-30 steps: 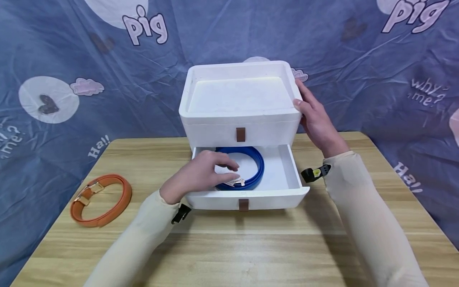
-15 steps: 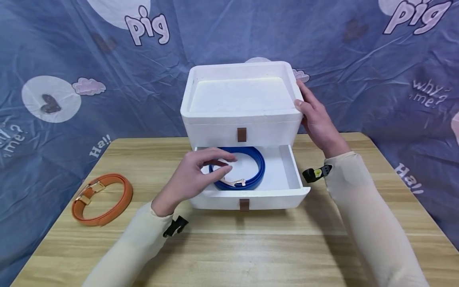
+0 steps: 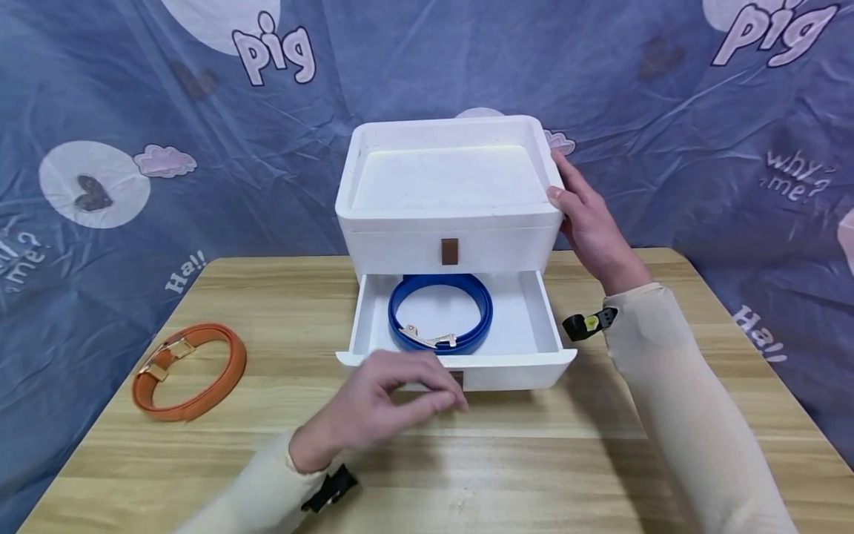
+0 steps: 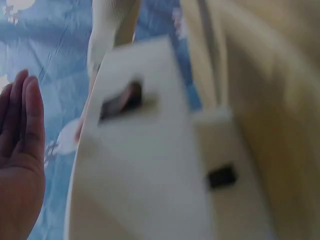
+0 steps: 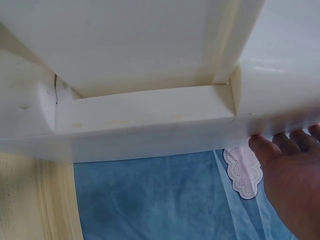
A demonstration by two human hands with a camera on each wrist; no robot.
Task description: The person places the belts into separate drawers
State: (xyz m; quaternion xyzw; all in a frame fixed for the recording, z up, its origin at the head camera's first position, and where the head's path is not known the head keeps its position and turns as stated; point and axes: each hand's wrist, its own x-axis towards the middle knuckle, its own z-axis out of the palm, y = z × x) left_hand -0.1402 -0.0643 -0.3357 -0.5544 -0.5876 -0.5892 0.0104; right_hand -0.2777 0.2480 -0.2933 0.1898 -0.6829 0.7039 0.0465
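A small white drawer cabinet (image 3: pixel 448 222) stands on the table, its lower drawer (image 3: pixel 527 319) pulled out. Inside that drawer lies a coiled blue belt (image 3: pixel 485 304) with a gold-coloured buckle. My left hand (image 3: pixel 387 397) hovers just in front of the drawer, fingers loosely bent and holding nothing. It partly covers the brown pull tab (image 3: pixel 457 378); whether it touches the tab cannot be told. My right hand (image 3: pixel 594 222) rests against the cabinet's upper right side, thumb at the rim. In the right wrist view, its fingertips (image 5: pixel 257 142) touch the white wall.
An orange belt (image 3: pixel 230 371), coiled with a gold-coloured buckle, lies on the wooden table (image 3: pixel 534 475) at the left. The upper drawer (image 3: pixel 394 252) is closed and has its own brown tab (image 3: pixel 450 251). Behind the table hangs a blue printed cloth (image 3: pixel 414 59).
My left hand has come out from over the blue belt, first leftward, then down to the drawer front. The belt stays in the drawer. My right hand has kept its place.
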